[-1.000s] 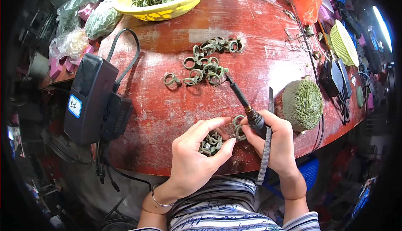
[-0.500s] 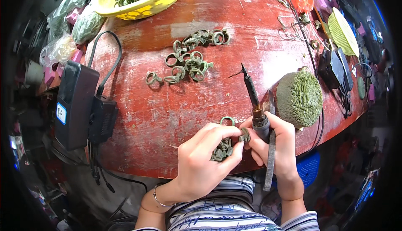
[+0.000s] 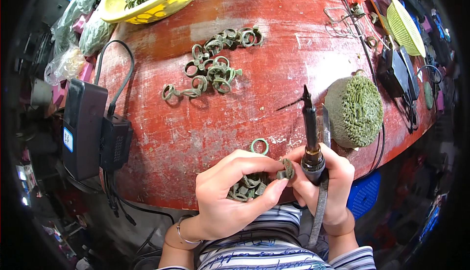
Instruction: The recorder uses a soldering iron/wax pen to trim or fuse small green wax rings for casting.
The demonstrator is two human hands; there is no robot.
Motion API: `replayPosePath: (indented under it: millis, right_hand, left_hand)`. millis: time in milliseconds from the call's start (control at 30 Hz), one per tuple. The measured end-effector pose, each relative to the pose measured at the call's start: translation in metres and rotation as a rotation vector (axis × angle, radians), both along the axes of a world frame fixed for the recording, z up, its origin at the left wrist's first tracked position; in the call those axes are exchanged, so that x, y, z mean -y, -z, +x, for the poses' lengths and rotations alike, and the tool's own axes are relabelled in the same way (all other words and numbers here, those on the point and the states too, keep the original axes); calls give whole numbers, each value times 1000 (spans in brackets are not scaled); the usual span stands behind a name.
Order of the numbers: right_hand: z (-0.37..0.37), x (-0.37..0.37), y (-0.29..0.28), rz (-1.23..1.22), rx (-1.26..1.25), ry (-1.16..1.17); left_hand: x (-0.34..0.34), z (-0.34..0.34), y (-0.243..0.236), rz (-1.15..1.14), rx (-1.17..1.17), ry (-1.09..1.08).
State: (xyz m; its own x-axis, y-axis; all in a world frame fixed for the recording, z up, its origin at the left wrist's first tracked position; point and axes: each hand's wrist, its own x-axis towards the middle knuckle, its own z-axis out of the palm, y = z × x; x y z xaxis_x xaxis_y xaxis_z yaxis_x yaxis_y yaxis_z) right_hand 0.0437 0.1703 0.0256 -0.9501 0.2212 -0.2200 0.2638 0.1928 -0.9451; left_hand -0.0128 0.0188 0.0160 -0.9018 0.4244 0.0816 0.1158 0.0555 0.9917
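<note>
Between thumb and forefinger, my left hand (image 3: 235, 191) pinches a small dark green ring (image 3: 288, 170) with a textured band. More green rings (image 3: 248, 189) show in the gap behind its thumb; whether they lie in the palm or on the table edge I cannot tell. My right hand (image 3: 335, 184) is closed around a black pen-shaped tool (image 3: 311, 128) with a thin dark tip pointing away from me, and also a flat grey file (image 3: 319, 210). Its fingertips are close beside the pinched ring. A lighter green ring (image 3: 259, 139) lies just beyond my left fingers.
Several green rings (image 3: 215, 69) lie grouped on the red table (image 3: 161, 157). A yellow basin (image 3: 161, 9) of rings stands at the far left, black power adapters (image 3: 83, 128) at the left. A round, rough-topped green block (image 3: 360, 110) and a cable are at the right, with a yellow-green basket (image 3: 407, 27) beyond.
The black tool has swung more upright, its tip moving right. The pinched ring has turned slightly, and more rings show behind my left thumb. The whole view has shifted a little.
</note>
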Motion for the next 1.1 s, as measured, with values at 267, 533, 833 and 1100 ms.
replayPosePath:
  millis: [267, 533, 833, 1100]
  right_hand:
    - [23, 1, -4, 494, -207, -11]
    - [47, -1, 15, 548, -229, -12]
    - [34, 9, 16, 489, -213, 45]
    - [17, 24, 16, 520, -218, 49]
  left_hand:
    - [11, 4, 6, -155, -339, -72]
    - [9, 6, 9, -166, -321, -109]
    - [22, 2, 14, 500, 401, -77]
    - [34, -5, 14, 987, 837, 114]
